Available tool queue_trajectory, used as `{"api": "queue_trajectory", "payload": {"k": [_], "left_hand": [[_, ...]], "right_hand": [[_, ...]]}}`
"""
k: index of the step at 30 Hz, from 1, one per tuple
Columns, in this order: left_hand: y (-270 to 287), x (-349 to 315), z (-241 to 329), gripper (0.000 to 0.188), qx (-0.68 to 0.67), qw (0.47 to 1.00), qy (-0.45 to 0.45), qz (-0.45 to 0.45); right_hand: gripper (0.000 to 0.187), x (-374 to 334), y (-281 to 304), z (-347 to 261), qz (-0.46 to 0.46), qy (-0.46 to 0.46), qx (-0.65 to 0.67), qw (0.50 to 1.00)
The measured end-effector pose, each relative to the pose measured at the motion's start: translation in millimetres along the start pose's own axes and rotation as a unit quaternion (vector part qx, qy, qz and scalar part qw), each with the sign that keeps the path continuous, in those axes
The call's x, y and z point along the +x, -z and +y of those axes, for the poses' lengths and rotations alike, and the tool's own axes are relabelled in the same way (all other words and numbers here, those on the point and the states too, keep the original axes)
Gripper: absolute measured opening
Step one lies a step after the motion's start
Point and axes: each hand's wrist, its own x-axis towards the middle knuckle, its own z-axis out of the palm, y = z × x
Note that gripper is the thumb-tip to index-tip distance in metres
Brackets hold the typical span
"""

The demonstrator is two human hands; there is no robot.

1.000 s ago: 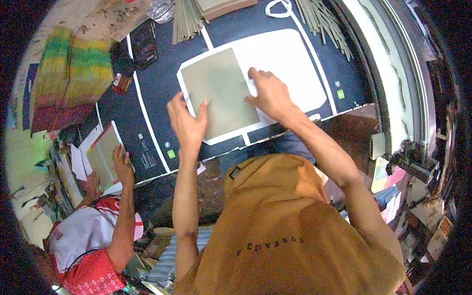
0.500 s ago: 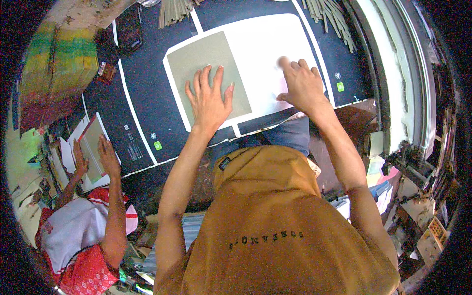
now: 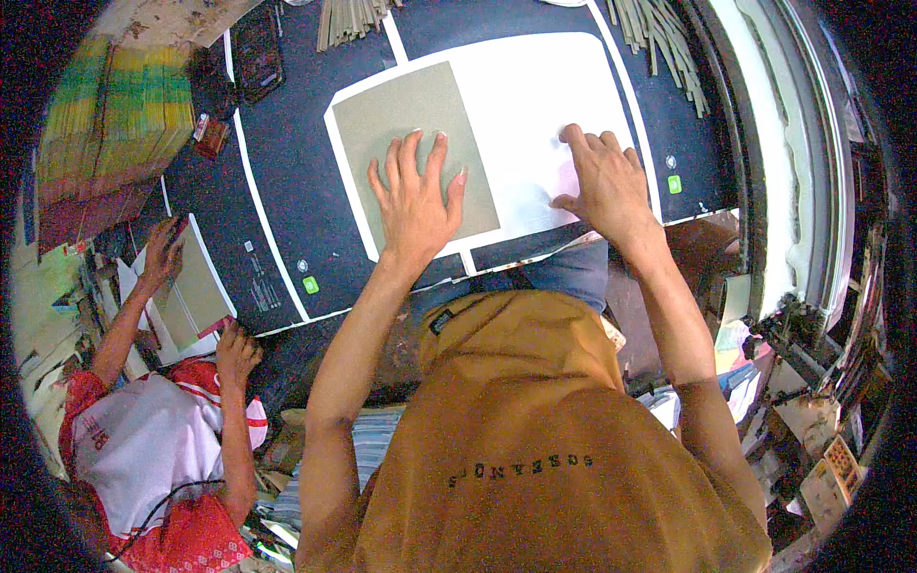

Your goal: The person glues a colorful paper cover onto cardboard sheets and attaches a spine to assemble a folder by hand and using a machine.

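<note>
A large white sheet [image 3: 535,95] with its left corners cut off lies on the dark table in front of me. On its left part rests a grey-beige board [image 3: 382,110], leaving a thin white margin round the outer edges. My left hand [image 3: 418,205] lies flat on the board's lower right area with its fingers spread. Over the bare right part of the sheet is my right hand [image 3: 609,186], its fingers slightly bent and the thumb held apart. Nothing shows in either hand.
Bundles of thin grey strips [image 3: 351,21] and more strips [image 3: 659,43] lie at the table's far side. A co-worker's hands [image 3: 239,355] handle another board [image 3: 186,286] at the left. Stacked coloured sheets [image 3: 115,134] stand far left; a pale window-like frame [image 3: 764,153] runs along the right.
My right hand has moved slightly over the sheet, its index finger now less blurred. My left hand stays on the board. The co-worker's hands have moved apart to opposite ends of their board.
</note>
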Motion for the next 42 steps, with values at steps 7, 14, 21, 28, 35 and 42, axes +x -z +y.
{"api": "queue_trajectory", "payload": {"k": [7,14,21,28,35,42], "left_hand": [[0.5,0.3,0.1,0.056,0.017,1.000,-0.011,-0.014],[4.8,1.7,0.8,0.053,0.018,1.000,-0.021,0.015],[13.8,133.6,-104.6,0.041,-0.047,0.949,0.160,0.269],[10.6,193.5,-149.0,0.026,0.039,0.944,0.286,0.162],[33.0,192.6,-136.6,0.019,-0.146,0.887,0.406,0.165],[109.9,125.7,-127.0,0.019,-0.107,0.948,0.195,0.227]], "right_hand": [[0.074,-2.1,0.6,2.7,0.003,0.007,0.007,1.000],[0.072,-0.7,1.0,-0.6,-0.009,-0.006,0.011,1.000],[0.079,-33.4,11.1,-3.4,0.160,0.021,0.111,0.981],[0.063,-55.1,21.0,-0.5,0.205,-0.022,0.125,0.971],[0.061,-53.0,14.2,-0.9,0.218,0.008,0.133,0.967],[0.056,-1.8,62.3,-40.7,0.314,0.152,0.147,0.926]]}}
